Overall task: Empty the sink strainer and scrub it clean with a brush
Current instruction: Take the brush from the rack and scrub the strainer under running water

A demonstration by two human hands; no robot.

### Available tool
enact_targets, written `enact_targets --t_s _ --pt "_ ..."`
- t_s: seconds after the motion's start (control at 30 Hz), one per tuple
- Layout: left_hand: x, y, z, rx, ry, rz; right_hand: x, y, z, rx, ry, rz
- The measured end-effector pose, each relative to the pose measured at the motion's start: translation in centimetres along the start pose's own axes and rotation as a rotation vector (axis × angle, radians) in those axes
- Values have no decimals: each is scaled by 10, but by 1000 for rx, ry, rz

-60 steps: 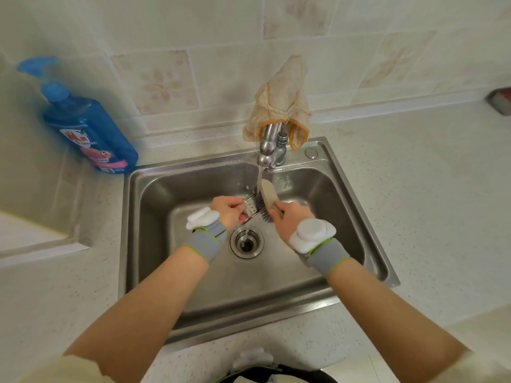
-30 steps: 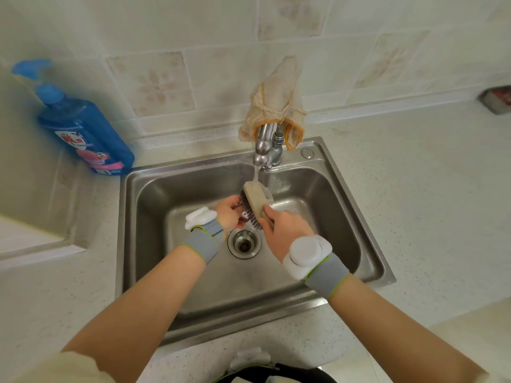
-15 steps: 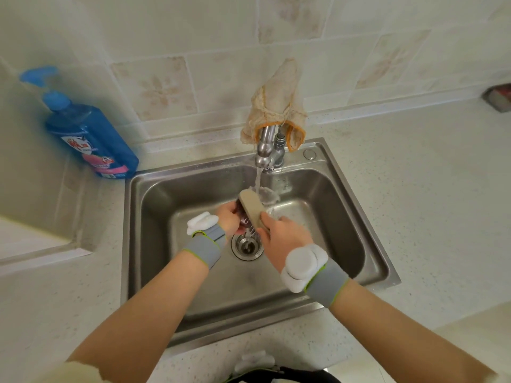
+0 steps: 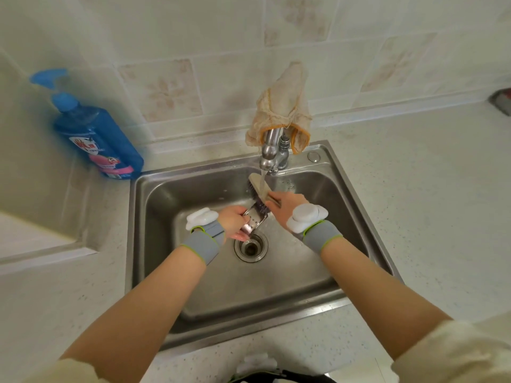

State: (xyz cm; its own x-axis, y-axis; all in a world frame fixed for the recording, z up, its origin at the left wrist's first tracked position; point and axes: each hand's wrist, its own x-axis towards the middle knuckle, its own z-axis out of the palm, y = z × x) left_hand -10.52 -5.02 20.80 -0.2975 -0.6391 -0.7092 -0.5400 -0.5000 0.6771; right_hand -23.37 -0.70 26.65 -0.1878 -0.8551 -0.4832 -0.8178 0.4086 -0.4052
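Note:
My left hand (image 4: 234,222) grips the perforated metal sink strainer (image 4: 253,221), tilted on its side just above the open drain (image 4: 251,246). My right hand (image 4: 284,209) holds a scrub brush (image 4: 259,190) with a pale wooden back and dark bristles. The bristles press against the strainer's upper edge. Water runs from the faucet (image 4: 269,152) onto the back of the brush. Both hands are inside the steel sink (image 4: 356,225).
A beige rag (image 4: 282,106) is draped over the faucet. A blue pump bottle of soap (image 4: 96,139) stands on the counter to the left of the sink. A dark object (image 4: 502,102) lies at the far right by the tiled wall.
The brush has slid up and right along the strainer, its head now under the water stream. My left hand has turned the strainer so its perforated side faces up.

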Motion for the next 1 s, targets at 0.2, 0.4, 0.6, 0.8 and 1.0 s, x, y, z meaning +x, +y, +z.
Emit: enact_targets --t_s 0.2,0.4,0.6,0.8,1.0 --pt "8 10 -5 -112 8 -66 9 -9 15 -73 40 -47" --pt "10 8 -1 -178 -27 -87 12 -2 13 -97 38 12" --pt "17 3 3 -126 -8 -69 11 3 10 -88 11 7" --pt "13 7 -3 -199 16 -74 2 -3 17 -117 18 -61" --pt "8 6 -3 -234 115 2 -8 10 9 -122 44 -13"
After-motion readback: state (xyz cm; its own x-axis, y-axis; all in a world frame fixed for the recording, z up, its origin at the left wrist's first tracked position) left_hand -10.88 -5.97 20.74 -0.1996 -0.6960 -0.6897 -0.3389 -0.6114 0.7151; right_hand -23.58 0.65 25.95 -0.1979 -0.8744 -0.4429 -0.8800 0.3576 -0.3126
